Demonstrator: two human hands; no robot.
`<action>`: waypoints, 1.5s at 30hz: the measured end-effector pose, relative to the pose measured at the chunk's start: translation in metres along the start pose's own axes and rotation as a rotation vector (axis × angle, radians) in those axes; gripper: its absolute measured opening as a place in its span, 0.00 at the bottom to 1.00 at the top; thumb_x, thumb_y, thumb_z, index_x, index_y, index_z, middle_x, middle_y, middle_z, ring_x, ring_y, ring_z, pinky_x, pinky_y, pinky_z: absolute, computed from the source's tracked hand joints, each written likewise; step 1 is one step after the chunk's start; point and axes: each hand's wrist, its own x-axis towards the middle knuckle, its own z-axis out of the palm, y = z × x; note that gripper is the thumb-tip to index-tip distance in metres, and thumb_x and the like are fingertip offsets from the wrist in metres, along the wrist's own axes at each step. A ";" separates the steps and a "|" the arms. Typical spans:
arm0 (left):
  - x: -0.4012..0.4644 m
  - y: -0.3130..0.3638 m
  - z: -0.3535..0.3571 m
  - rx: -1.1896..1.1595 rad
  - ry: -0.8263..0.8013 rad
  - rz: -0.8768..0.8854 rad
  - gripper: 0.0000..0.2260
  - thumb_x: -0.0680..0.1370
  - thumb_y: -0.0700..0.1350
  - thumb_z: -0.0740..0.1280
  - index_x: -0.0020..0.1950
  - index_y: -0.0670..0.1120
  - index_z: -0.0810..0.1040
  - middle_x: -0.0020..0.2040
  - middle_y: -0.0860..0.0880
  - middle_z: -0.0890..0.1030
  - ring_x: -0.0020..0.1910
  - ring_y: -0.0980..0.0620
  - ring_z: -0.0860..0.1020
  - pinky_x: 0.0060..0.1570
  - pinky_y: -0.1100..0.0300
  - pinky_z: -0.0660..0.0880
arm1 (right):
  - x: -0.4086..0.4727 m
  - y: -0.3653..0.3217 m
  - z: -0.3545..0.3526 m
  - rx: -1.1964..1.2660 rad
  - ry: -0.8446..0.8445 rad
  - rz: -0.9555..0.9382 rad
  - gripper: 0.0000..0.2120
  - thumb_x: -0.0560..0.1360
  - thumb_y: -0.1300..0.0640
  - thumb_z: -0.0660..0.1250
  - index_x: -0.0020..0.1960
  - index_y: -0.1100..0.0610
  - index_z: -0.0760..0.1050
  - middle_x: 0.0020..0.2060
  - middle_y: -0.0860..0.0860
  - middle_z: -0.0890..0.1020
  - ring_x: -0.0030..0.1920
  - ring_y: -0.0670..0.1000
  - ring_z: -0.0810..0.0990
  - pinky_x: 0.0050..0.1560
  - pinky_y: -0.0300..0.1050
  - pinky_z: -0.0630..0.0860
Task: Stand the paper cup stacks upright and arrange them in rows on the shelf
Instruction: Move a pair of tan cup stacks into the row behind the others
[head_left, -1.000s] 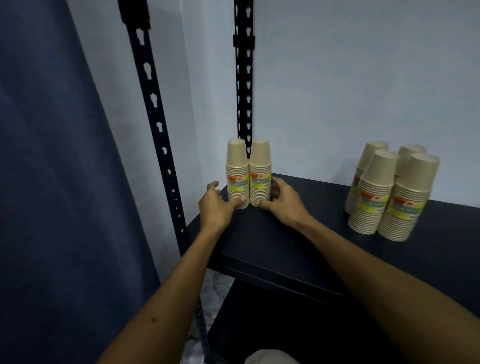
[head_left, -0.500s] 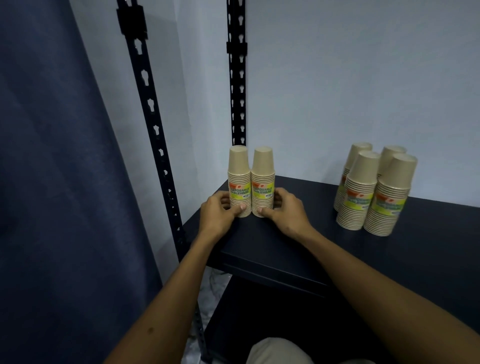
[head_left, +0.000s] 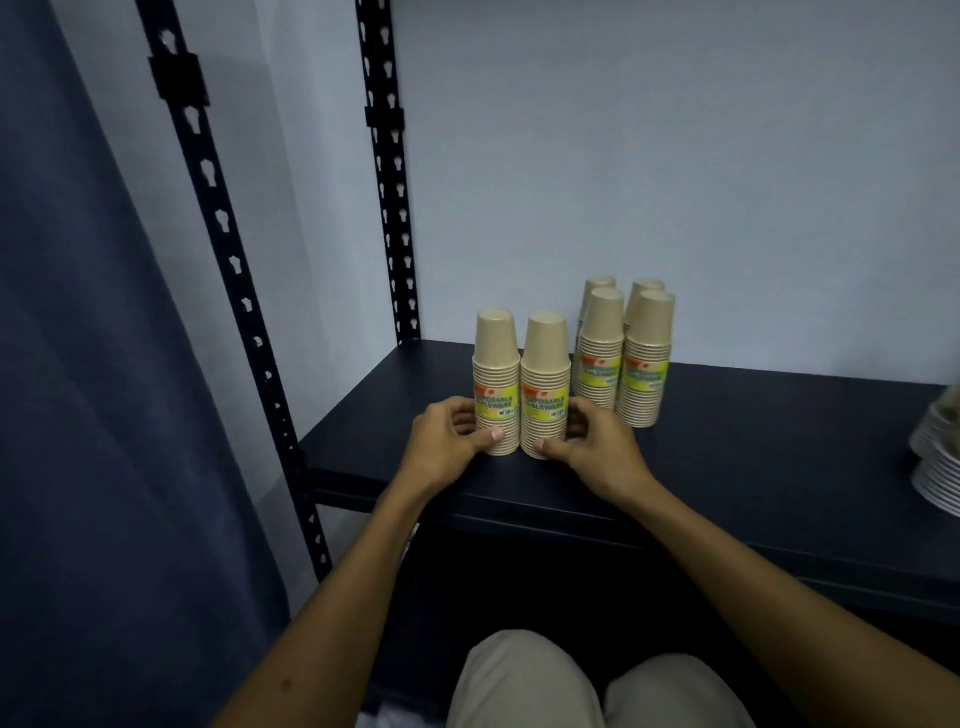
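On the shelf (head_left: 753, 467) in front of you, two cup stacks stood upright side by side, touching: the left stack (head_left: 496, 384) and the right stack (head_left: 545, 387). Behind them and to their right stood four more stacks (head_left: 623, 358) in a tight cluster. Plates (head_left: 940, 467) sat at the shelf's far right. Your left hand (head_left: 447, 447) held the left stack, your right hand (head_left: 597, 447) the right one.

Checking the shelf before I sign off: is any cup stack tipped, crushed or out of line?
Nothing stands out. The two front stacks stand upright side by side, held by the left hand and right hand. The four back stacks also stand upright on the shelf.
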 end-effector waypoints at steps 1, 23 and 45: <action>-0.001 0.003 0.007 -0.009 -0.022 0.003 0.20 0.69 0.43 0.77 0.59 0.42 0.78 0.52 0.49 0.82 0.50 0.56 0.80 0.49 0.69 0.75 | -0.005 0.002 -0.008 -0.007 0.009 0.000 0.26 0.67 0.60 0.77 0.63 0.56 0.75 0.54 0.48 0.83 0.51 0.43 0.82 0.55 0.42 0.79; 0.016 0.035 0.086 0.067 -0.100 0.094 0.19 0.71 0.44 0.75 0.61 0.45 0.78 0.48 0.51 0.82 0.47 0.57 0.80 0.47 0.65 0.76 | -0.023 0.026 -0.086 -0.127 0.132 0.097 0.25 0.68 0.59 0.76 0.63 0.55 0.74 0.51 0.47 0.82 0.50 0.44 0.80 0.51 0.35 0.75; 0.016 0.039 0.098 0.125 0.018 0.077 0.20 0.67 0.51 0.78 0.54 0.46 0.78 0.44 0.52 0.82 0.43 0.57 0.81 0.45 0.60 0.80 | -0.017 0.028 -0.088 -0.167 0.187 0.091 0.23 0.71 0.58 0.74 0.64 0.57 0.74 0.53 0.48 0.82 0.49 0.42 0.79 0.48 0.31 0.72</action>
